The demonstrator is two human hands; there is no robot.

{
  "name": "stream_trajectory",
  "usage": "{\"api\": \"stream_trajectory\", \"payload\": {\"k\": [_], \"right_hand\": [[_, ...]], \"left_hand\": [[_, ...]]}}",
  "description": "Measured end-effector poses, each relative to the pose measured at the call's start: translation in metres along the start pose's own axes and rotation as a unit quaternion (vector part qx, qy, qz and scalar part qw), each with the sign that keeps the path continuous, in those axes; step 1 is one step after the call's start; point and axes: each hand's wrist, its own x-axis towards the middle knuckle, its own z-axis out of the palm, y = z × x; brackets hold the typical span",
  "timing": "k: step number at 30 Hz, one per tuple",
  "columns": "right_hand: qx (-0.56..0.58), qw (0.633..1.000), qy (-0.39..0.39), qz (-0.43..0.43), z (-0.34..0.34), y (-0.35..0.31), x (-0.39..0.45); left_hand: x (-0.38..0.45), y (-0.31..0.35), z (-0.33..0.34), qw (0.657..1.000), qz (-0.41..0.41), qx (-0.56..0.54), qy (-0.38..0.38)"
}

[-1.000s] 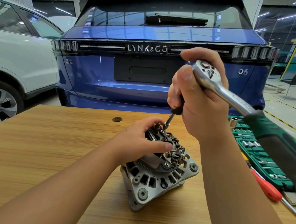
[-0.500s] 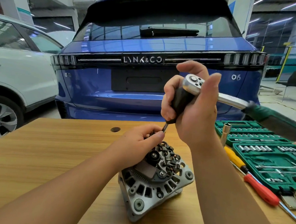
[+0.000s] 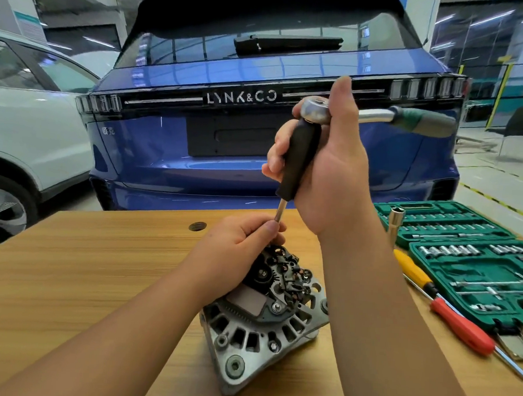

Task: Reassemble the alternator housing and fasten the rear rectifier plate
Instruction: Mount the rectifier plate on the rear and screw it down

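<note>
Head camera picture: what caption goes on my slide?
Right hand holds ratchet and driver over alternator.

Wooden table [image 3: 68, 278]; behind it a blue car [image 3: 256, 155] — rear facing — beside a white car [image 3: 30, 131]. At right, open green socket case [image 3: 462, 269] and red-handled screwdriver [image 3: 459, 326].

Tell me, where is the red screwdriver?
The red-handled screwdriver lies on the wooden table at the right, beside the green socket case and the yellow-handled screwdriver.

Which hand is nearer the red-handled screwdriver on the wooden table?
Right. The right hand is raised above the table toward the red-handled screwdriver; the left hand is farther away, on the alternator.
</note>
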Motion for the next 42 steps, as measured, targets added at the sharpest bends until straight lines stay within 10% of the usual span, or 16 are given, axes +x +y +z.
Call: {"api": "stream_trajectory", "payload": {"k": [36, 42], "right_hand": [[0.037, 0.998, 0.042, 0.014, 0.007, -0.023, -0.009], [0.02, 0.992, 0.037, -0.115, 0.013, 0.001, -0.011]], "left_hand": [[-0.003, 0.001, 0.0, 1.0, 0.029, -0.009, -0.007], [-0.004, 0.003, 0.0, 1.0, 0.015, 0.0, -0.001]]}}
